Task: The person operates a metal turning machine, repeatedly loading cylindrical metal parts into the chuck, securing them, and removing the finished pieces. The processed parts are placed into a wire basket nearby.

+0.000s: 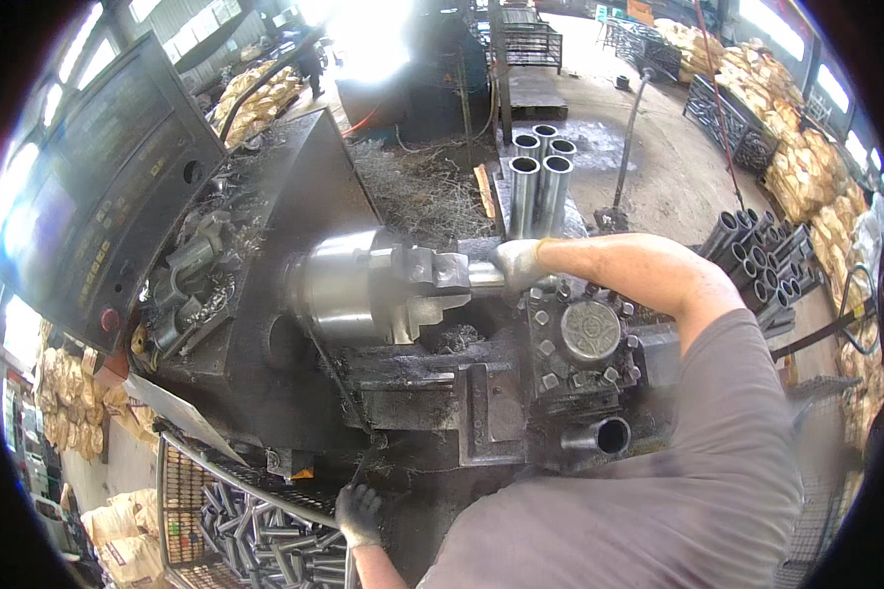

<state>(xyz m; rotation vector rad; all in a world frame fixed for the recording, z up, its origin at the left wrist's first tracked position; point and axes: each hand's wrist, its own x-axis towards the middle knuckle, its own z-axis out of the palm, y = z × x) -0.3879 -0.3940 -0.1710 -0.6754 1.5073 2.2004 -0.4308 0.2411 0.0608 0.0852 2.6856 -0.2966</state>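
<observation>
A lathe chuck [349, 287] with stepped jaws grips one end of a shiny metal tube [485, 275]. My right hand [519, 265], in a pale work glove, is closed round the tube's other end, just beyond the tool post. Down by the machine's front, my gloved left hand [359, 514] is closed at the lower end of a dark lever [365, 459]; its fingers are blackened and partly hard to make out. Close to my right forearm is the square tool post [587, 334], ringed with bolts. A short, wide tube [597, 436] lies below it, nearer me.
Several upright tubes [538, 187] stand behind the lathe, and more are stacked [756, 260] at the right. A mesh bin [182, 491] of metal pieces stands at lower left. The control panel [98, 206] rises at left. Metal shavings [427, 196] lie behind the chuck.
</observation>
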